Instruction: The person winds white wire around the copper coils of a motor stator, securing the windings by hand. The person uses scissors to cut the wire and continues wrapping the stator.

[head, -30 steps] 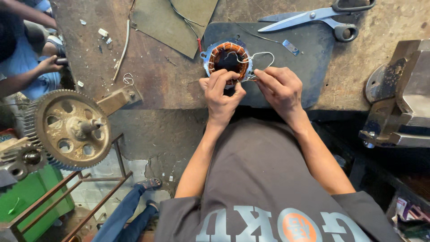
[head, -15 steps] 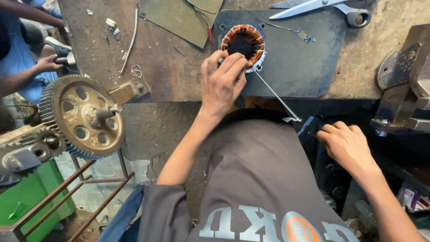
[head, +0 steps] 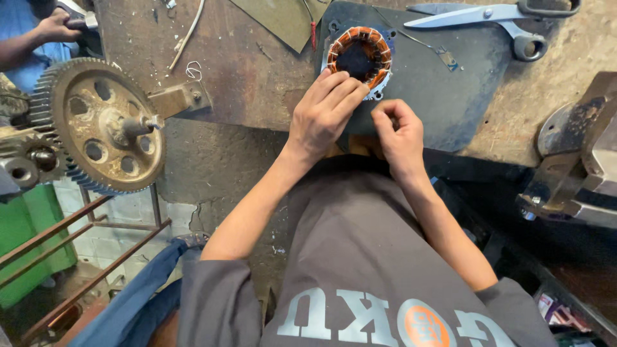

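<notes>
Left hand (head: 324, 112) grips round copper-wound stator (head: 358, 56); right hand (head: 400, 133) pinched beside.

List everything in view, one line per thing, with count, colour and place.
Motor stator: one, copper-orange windings, on the dark mat.
Dark mat: one, grey-black, on the workbench.
Scissors: one, silver blades, dark handles, top right.
Large gear: one, rusty tan, left.
Bench vise: one, grey, right.
Another person's hand: one, top left.
Left hand: one, fingers on the stator.
Right hand: one, beside the left, at the mat's near edge.
</notes>
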